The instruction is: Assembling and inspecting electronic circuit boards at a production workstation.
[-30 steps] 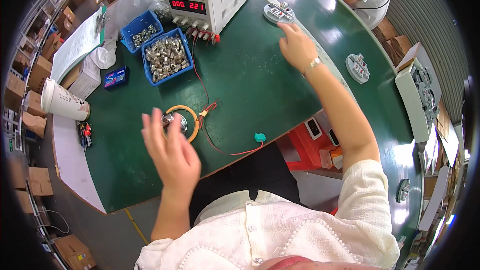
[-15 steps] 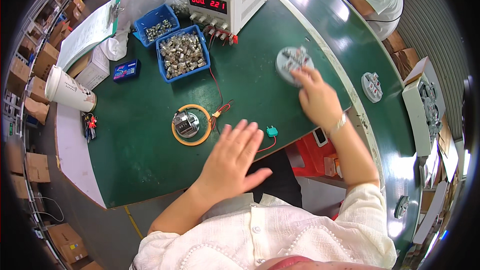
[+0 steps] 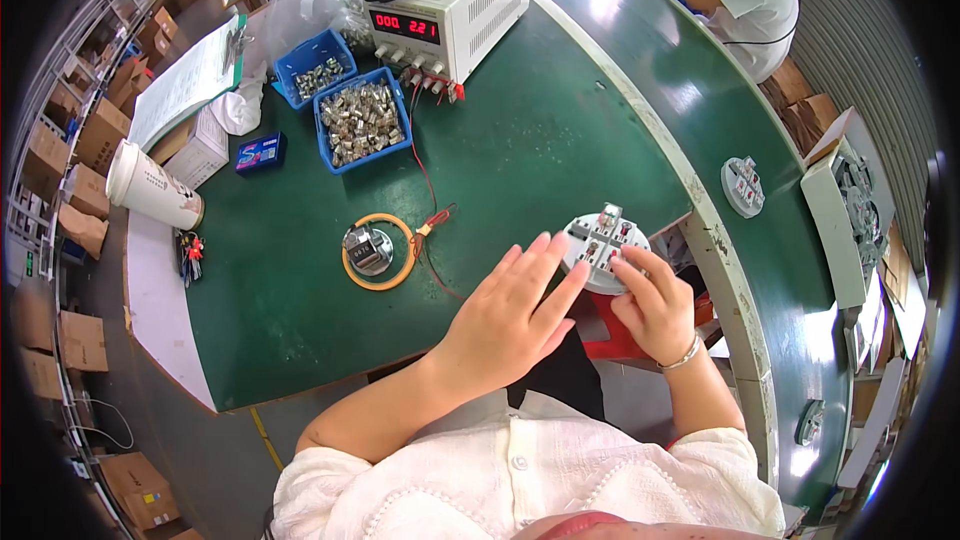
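A round white fixture disc (image 3: 577,278) carries several small metal and red fittings, with a glassy, metal-capped piece at its far edge. It hangs over the near right edge of the green table, gripped at its right rim by my right hand (image 3: 658,308). My left hand (image 3: 505,320), open with fingers extended, is beside the disc's left side; its fingertips come close to the rim, and contact cannot be made out. Left of that hand, a chrome tally counter (image 3: 370,252) lies inside an orange ring (image 3: 378,286), with red and black wires (image 3: 432,222) alongside.
Two blue bins (image 3: 365,166) (image 3: 290,90) hold small metal parts, beside a white power supply (image 3: 470,15). A paper cup (image 3: 155,188), small blue box (image 3: 260,153) and clipboard (image 3: 190,85) stand left. Another disc (image 3: 743,187) sits on the green bench at right, where a person (image 3: 755,10) works farther back.
My right hand has drawn the disc from the far right of the table towards me. My left hand has moved right to beside it. The green plug has become hidden.
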`<state>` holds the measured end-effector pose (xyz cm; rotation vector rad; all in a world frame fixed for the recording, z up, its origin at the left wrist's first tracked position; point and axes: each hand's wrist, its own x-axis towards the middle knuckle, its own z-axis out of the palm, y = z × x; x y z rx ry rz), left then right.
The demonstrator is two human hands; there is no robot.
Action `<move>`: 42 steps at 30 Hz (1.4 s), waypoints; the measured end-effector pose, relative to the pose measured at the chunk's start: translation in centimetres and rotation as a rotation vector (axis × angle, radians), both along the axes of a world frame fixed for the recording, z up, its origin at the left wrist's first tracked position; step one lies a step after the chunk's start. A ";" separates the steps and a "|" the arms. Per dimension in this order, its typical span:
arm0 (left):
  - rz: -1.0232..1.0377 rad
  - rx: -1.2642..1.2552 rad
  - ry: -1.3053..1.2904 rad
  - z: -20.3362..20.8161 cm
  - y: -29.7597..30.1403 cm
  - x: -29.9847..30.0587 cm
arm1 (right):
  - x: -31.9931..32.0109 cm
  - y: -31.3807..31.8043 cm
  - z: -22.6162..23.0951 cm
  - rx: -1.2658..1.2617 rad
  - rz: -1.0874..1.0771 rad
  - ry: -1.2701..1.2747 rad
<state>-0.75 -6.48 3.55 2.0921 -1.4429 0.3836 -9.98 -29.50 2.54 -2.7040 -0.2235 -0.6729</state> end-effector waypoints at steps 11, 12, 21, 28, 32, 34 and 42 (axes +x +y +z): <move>0.296 -0.546 0.307 2.0 3.0 1.1 | 0.6 4.7 4.1 0.220 0.016 -0.395; 0.272 -0.805 0.640 1.8 3.9 1.3 | 0.5 4.8 3.9 0.294 0.016 -0.259; -0.028 -1.192 1.814 2.2 7.9 0.6 | 3.2 6.9 0.0 0.272 0.026 0.084; -0.076 -1.109 1.625 1.1 7.6 -1.0 | 5.9 6.9 -0.8 0.252 0.083 0.024; -0.166 -1.129 1.635 0.5 7.8 -1.1 | 6.4 7.1 -0.9 0.477 -0.081 0.139; -0.228 -1.138 1.671 0.2 7.6 -1.1 | 6.6 6.8 -1.3 0.596 -0.175 0.181; 0.156 -0.398 0.575 -1.1 8.3 -0.6 | 7.0 5.2 -0.8 1.130 -0.248 0.382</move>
